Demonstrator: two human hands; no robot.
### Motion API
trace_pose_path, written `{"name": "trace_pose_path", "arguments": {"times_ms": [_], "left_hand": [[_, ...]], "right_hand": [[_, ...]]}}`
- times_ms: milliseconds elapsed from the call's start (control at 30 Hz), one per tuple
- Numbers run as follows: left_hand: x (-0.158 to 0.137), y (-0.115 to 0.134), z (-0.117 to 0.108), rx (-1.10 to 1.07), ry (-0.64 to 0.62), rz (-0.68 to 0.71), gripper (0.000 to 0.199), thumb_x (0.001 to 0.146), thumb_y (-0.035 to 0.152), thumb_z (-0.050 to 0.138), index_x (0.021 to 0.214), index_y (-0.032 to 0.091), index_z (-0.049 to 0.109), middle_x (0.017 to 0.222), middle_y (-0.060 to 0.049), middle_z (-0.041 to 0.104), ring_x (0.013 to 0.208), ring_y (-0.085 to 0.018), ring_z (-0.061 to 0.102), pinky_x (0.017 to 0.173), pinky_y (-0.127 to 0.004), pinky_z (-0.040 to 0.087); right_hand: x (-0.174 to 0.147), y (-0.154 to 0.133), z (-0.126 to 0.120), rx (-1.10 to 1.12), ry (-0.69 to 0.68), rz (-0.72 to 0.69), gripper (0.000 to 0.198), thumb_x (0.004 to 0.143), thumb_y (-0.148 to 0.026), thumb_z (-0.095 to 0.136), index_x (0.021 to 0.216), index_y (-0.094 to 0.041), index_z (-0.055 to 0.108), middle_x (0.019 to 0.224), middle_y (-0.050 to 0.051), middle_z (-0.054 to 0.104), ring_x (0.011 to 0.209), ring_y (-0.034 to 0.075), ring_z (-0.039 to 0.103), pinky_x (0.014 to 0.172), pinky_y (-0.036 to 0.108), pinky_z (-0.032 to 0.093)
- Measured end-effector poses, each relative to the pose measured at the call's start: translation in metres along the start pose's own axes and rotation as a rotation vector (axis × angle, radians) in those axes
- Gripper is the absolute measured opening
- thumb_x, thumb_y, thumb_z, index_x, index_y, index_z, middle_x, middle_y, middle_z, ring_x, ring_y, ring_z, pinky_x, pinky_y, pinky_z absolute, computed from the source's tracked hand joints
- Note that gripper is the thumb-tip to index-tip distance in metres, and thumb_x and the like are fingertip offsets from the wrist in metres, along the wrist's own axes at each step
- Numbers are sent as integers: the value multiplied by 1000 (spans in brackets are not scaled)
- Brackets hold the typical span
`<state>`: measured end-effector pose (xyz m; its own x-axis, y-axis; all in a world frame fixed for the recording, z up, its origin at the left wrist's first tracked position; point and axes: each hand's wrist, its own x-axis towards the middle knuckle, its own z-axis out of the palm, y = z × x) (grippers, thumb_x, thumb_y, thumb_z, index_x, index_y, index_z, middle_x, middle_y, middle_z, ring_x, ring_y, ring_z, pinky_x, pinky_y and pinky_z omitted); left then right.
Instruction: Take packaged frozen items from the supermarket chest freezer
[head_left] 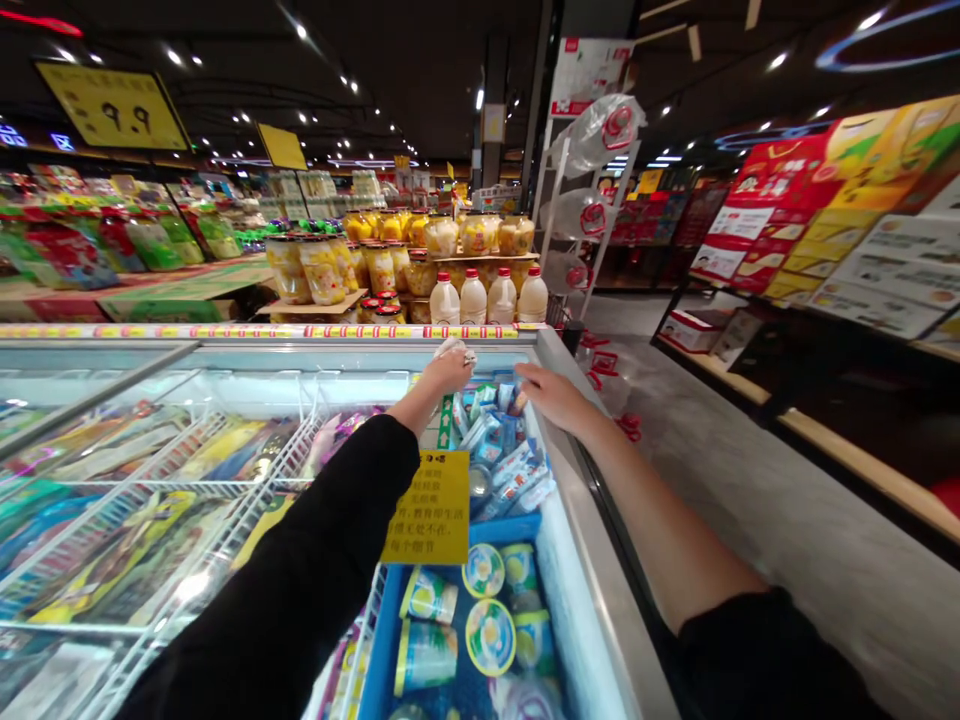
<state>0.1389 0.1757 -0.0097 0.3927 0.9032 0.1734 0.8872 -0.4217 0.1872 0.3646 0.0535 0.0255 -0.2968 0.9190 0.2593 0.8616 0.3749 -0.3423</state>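
My left hand (448, 374) is closed around a crumpled white cloth (456, 347), up at the far end of a chest freezer (581, 505). The black sleeve behind it crosses over the freezer's glass. At the far right corner my right hand (553, 396) lies on the metal rim with its fingers stretched out, holding nothing. Below the hands are small wrapped ice creams (499, 435) in blue and white packs. A yellow notice with printed writing (431, 510) sits on the glass, partly behind my left sleeve. Nearer to me, ice cream cups (490, 637) lie in a blue bin.
White wire dividers (255, 487) separate bagged frozen goods on the left. Behind the freezer stand white bottles with red caps (474, 298) and jars of yellow fruit (322, 270). A rack of large clear bottles (583, 215) rises beyond the corner. Stacked cartons (795, 220) line the right aisle.
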Motion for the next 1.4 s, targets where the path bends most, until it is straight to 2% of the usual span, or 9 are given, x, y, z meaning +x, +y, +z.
{"name": "trace_pose_path", "arguments": {"times_ms": [233, 467, 600, 700, 900, 1033, 1133, 1267, 1400], "left_hand": [[14, 41, 9, -6, -83, 140, 54, 104, 36, 36, 154, 20, 48, 166, -8, 46, 156, -22, 38, 130, -36, 27], [40, 61, 13, -22, -79, 125, 55, 107, 34, 29, 159, 21, 41, 167, -8, 44, 159, -24, 33, 131, -40, 25], [11, 62, 13, -24, -146, 186, 57, 106, 38, 34, 160, 19, 40, 172, -8, 35, 160, -22, 29, 131, -36, 23], [-24, 40, 3, -27, -187, 226, 57, 104, 39, 40, 159, 25, 42, 172, 0, 36, 160, -16, 28, 130, -28, 21], [-49, -11, -22, 3, -117, -8, 59, 106, 37, 31, 160, 14, 37, 171, -12, 36, 160, -24, 30, 131, -38, 22], [-39, 10, -15, 16, -62, -117, 62, 107, 37, 22, 162, 10, 32, 172, -16, 33, 161, -28, 26, 133, -44, 19], [-46, 42, -5, 2, -71, -82, 63, 106, 38, 24, 164, 13, 31, 173, -12, 32, 161, -28, 27, 132, -45, 21], [-94, 72, 0, -26, -108, 54, 61, 106, 43, 28, 164, 25, 32, 174, 0, 31, 162, -22, 26, 133, -40, 19], [-151, 71, -6, -38, -125, 127, 59, 107, 45, 30, 164, 30, 31, 173, 5, 32, 162, -16, 23, 134, -33, 14]], "right_hand": [[4, 7, 11, 59, 44, -7, 58, 96, -15, 43, 153, -17, 55, 160, 9, 54, 154, 23, 43, 130, 46, 29], [5, 9, 11, 70, 55, -39, 60, 96, -15, 44, 155, -18, 53, 160, 9, 53, 154, 23, 43, 130, 47, 29], [6, 13, 13, 44, 55, -17, 60, 96, -16, 43, 155, -13, 52, 162, 12, 50, 154, 24, 41, 131, 45, 28], [7, 15, 14, 29, 57, -10, 60, 96, -16, 43, 156, -16, 51, 162, 11, 51, 154, 24, 41, 131, 47, 28], [7, 10, 12, -76, 15, 1, 58, 99, -18, 41, 155, -6, 50, 163, 14, 49, 156, 24, 39, 131, 39, 27], [7, 10, 9, -108, 11, -18, 59, 97, -15, 41, 155, -9, 50, 163, 14, 50, 155, 24, 41, 131, 41, 28], [6, 10, 9, -124, 14, -19, 58, 98, -15, 41, 154, -7, 51, 162, 17, 49, 154, 26, 43, 130, 44, 30], [4, 3, 9, -153, -10, 1, 59, 98, -14, 38, 155, 1, 46, 164, 22, 46, 157, 28, 36, 131, 46, 27], [-18, -10, 10, -153, -24, 35, 69, 93, -13, 43, 161, -2, 36, 168, 20, 40, 161, 30, 27, 132, 51, 24]]}}
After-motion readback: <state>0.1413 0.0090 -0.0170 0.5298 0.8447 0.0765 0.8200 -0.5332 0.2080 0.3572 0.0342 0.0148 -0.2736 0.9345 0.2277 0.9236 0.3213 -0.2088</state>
